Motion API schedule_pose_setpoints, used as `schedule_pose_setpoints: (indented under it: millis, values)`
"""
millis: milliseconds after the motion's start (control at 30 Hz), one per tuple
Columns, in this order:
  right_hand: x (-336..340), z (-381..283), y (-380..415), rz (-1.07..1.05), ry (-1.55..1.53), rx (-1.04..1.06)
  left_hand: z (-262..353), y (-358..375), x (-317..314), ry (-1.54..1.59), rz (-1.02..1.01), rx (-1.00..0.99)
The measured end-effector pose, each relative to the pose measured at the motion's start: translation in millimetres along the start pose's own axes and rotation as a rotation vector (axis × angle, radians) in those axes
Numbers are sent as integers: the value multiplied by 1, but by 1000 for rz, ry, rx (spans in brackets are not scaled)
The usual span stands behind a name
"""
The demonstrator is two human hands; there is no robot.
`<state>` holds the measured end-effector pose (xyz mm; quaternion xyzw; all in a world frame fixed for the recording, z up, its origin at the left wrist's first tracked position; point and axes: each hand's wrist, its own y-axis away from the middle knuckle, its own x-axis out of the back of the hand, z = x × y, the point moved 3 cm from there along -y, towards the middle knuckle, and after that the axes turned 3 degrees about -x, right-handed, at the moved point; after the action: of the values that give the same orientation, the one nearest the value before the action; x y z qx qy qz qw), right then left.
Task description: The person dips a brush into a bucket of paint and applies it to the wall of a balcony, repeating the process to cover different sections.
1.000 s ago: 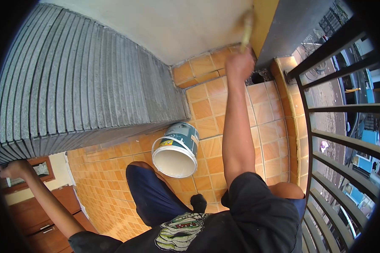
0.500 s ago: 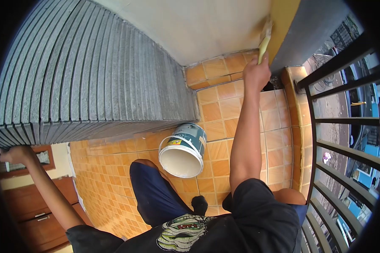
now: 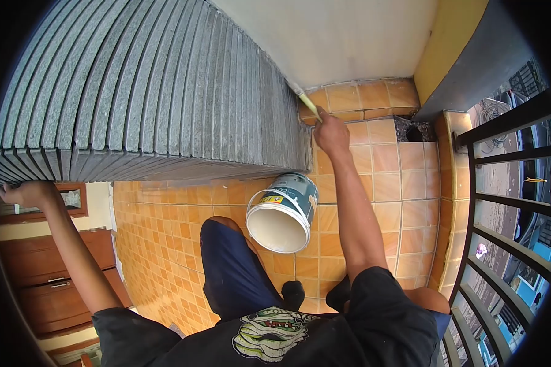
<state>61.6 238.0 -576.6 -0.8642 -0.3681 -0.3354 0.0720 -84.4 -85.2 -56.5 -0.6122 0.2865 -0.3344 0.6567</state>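
My right hand (image 3: pixel 332 134) is closed round the pale yellow-green handle of a paintbrush (image 3: pixel 308 104). The brush tip is at the corner where the cream wall (image 3: pixel 337 40) meets the grey ribbed column (image 3: pixel 165 92), just above the tiled ledge (image 3: pixel 373 96). At far left, my left hand (image 3: pixel 27 196) rests against the column's near edge, fingers partly in shadow and apart, holding nothing I can see. Between my arms a paint bucket (image 3: pixel 280 227) stands on the floor beside the column, its white inside showing and its wire handle lying over the side.
Orange tiles (image 3: pixel 324 244) cover the floor around my feet. A dark metal railing (image 3: pixel 511 205) runs along the right, past a low tiled kerb (image 3: pixel 456 159). A dark hole (image 3: pixel 414 131) lies by the yellow-and-grey pillar (image 3: pixel 465 67). A wooden door (image 3: pixel 55 284) is at lower left.
My right hand has swung the paintbrush left, from the yellow pillar edge to the corner beside the grey column. My left hand stays at the column's edge. The view has shifted slightly.
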Motion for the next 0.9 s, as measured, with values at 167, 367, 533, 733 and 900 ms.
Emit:
schedule_pose_setpoints:
  millis: [167, 367, 533, 733, 900]
  values:
    - [31, 39, -43, 88, -24, -75, 3, 2, 0, -62, -16, -83]
    - [58, 65, -40, 268, -45, -175, 1, 2, -1, 9, 20, -12]
    - [84, 86, -46, 343, -37, -217, -17, -1, 2, -44, 78, 16]
    - [118, 109, -44, 456, -68, -304, -31, -8, 6, -8, 68, 59]
    - [128, 108, -32, 524, -60, -452, -12, 0, 4, -52, 94, 63]
